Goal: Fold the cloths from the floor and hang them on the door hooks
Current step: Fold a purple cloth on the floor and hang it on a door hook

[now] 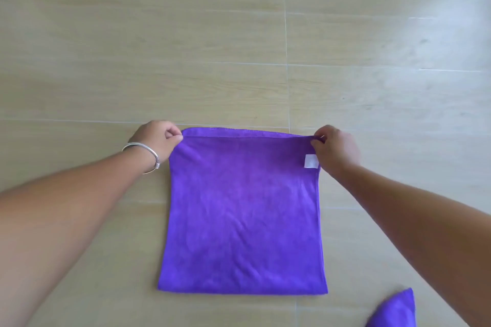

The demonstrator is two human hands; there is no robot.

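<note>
A purple cloth [243, 218] lies spread on the pale wood-look floor [212, 34], doubled over so a second layer's edge peeks out along its far side. The person's left hand [156, 138], a silver bangle [144, 156] on its wrist, pinches the far left corner; the right hand [336, 150] pinches the far right corner, just above a small white label [310, 161]. Part of another purple cloth [396, 309] shows at the lower right, apart from the first

Both arms reach forward, left hand [156, 138] and right hand [335, 148] each pinching closed (bangle on left wrist).
</note>
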